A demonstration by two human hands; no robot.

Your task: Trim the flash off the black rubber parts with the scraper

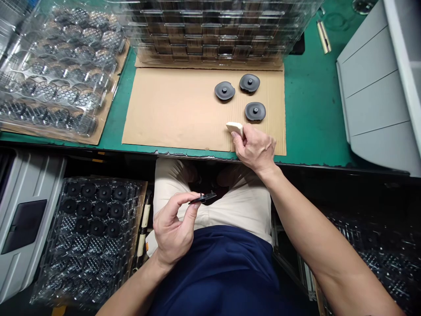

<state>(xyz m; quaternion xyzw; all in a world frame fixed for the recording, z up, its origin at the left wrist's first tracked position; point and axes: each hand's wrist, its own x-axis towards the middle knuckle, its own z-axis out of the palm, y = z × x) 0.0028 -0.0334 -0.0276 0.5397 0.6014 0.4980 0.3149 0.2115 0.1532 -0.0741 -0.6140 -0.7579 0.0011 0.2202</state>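
Observation:
Between the thumb and fingers of my left hand (176,226) is a thin black part (204,198), tilted nearly edge-on above my lap. My right hand (255,147) is closed around a cream-coloured block (234,127) over the front right of the cardboard sheet (171,107). Just beyond that hand, a black rounded disc (255,112) with a raised centre lies on the cardboard. Two similar discs lie farther back, one at the left (224,91) and one at the right (249,83).
Stacked clear trays (210,33) stand behind the cardboard. More clear trays (59,70) lie at the left of the green table (309,109). A grey bin (375,87) is at the right. Below left, a tray (92,219) holds several black discs.

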